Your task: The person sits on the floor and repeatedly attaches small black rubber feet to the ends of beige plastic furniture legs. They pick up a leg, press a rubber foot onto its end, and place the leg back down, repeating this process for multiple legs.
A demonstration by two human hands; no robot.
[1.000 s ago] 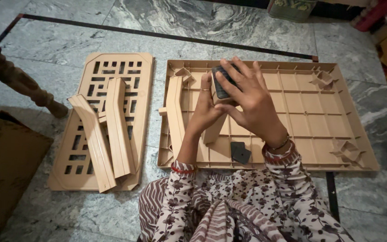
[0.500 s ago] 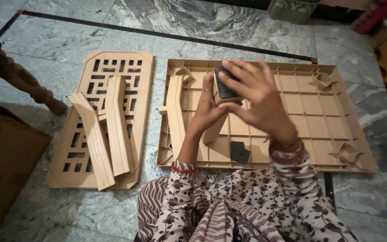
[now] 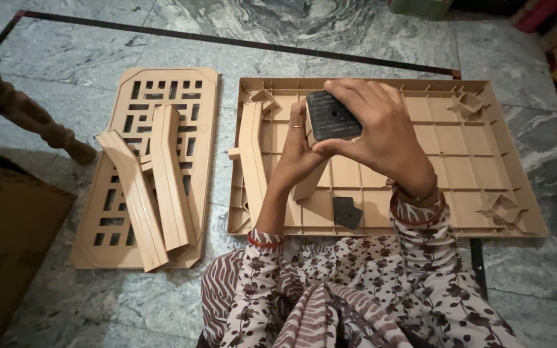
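While both hands gripped the tan leg over the ribbed panel, right hand closed on its black foot cap, left hand steadying; fitting step judged underway; next needs firm, square pressure

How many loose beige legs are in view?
4: two lie crossed on the lattice panel, leg and leg; one lies in the ribbed tray; one is held upright. Others may be hidden.
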